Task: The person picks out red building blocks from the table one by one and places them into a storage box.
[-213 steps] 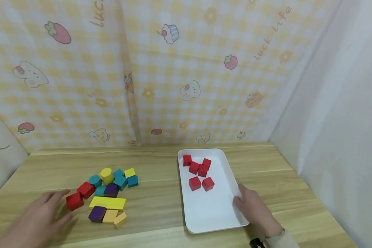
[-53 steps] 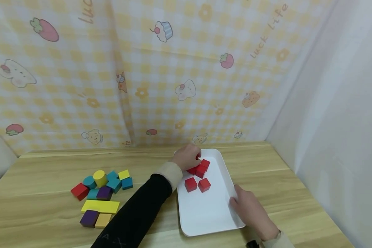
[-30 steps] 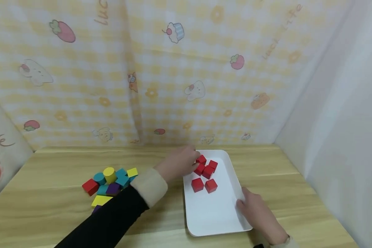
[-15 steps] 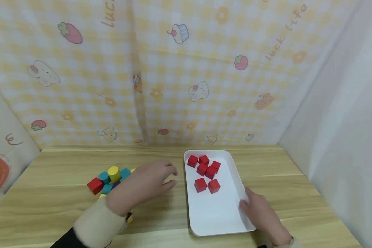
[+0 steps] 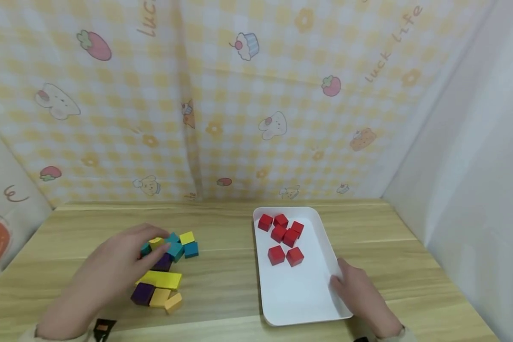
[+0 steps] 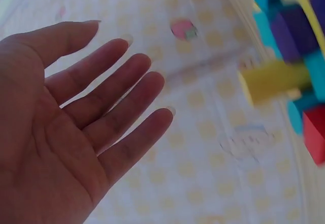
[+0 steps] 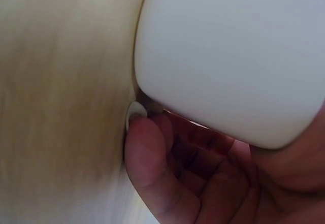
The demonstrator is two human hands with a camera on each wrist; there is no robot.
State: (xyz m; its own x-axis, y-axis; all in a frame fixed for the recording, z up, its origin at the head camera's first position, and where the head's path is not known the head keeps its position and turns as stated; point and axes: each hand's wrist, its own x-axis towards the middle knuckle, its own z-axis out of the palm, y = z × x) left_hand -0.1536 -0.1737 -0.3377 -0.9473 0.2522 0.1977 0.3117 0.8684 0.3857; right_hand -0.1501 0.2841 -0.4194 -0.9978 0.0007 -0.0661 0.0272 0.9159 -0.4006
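Observation:
My left hand [image 5: 111, 268] hovers over the left part of the block pile, fingers relaxed and apart. In the left wrist view its palm [image 6: 56, 148] is bare. A red block [image 6: 316, 132] shows beside a teal cylinder and a yellow cylinder [image 6: 269, 83]; the hand mostly hides this red block in the head view. My right hand [image 5: 361, 292] grips the right side of a white tray [image 5: 297, 297], thumb over the rim. The right wrist view has its curled fingers [image 7: 147, 142] against the tray's outer wall [image 7: 228, 56]. Several red cubes [image 5: 276, 255] lie in the tray's far half.
Around the left hand sit teal blocks [image 5: 175, 251], a blue block [image 5: 191, 249], purple blocks [image 5: 143, 294], a long yellow block [image 5: 164, 280] and pale orange blocks [image 5: 160, 298]. A patterned cloth [image 5: 226, 104] hangs behind the wooden table; a white wall [image 5: 466, 166] stands at right.
My left hand brought a red cube from the pile into the tray's far left corner, let go, and swung back left over the pile. My right hand kept its grip on the tray.

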